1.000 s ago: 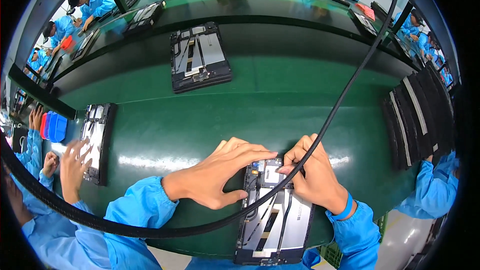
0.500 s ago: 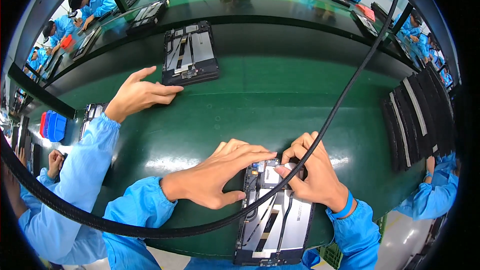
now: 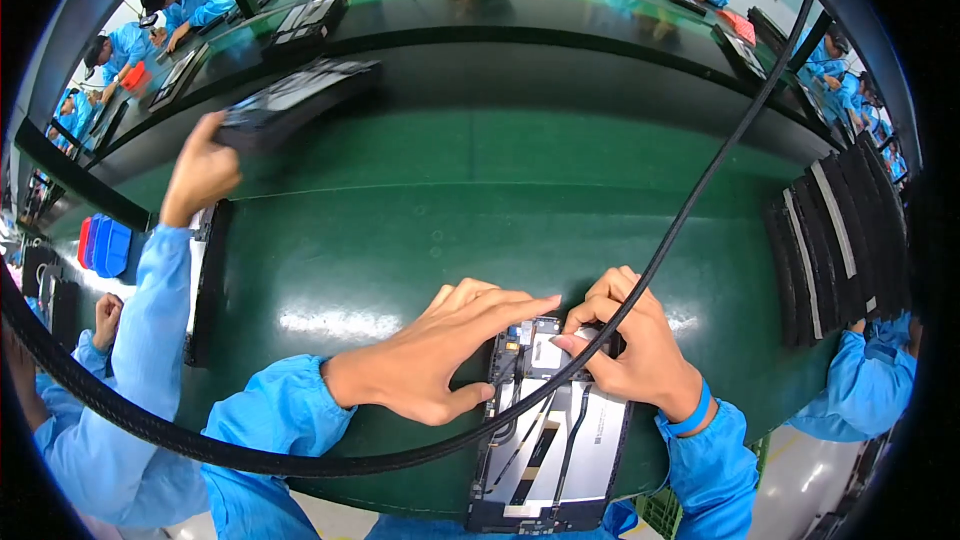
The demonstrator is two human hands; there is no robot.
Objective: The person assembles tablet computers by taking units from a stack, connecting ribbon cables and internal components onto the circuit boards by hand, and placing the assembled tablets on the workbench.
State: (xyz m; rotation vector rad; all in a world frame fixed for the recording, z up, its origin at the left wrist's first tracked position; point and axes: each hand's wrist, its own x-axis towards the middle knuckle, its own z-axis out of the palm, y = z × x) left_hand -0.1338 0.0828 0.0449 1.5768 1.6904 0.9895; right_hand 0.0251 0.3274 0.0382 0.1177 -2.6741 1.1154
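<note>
An opened tablet lies in front of me at the table's near edge, its grey battery, dark flat cables and small boards bare. My left hand steadies its upper left corner, thumb against the side and long fingers stretched along the top edge. At the upper right corner, my right hand, with a blue wristband, has thumb and forefinger bent together in a pinch over the board. Whatever sits between those fingertips is too small or hidden to name. A black cable crosses in front of the tablet and my right hand.
At the left, a co-worker's hand holds up another opened tablet, blurred. Black padded dividers stand at the right on the green table. Blue and red bins are far left. A dark shelf spans the back.
The co-worker's hand has picked up the tablet from the back of the table and swung it up and left. My hands and my tablet have hardly moved.
</note>
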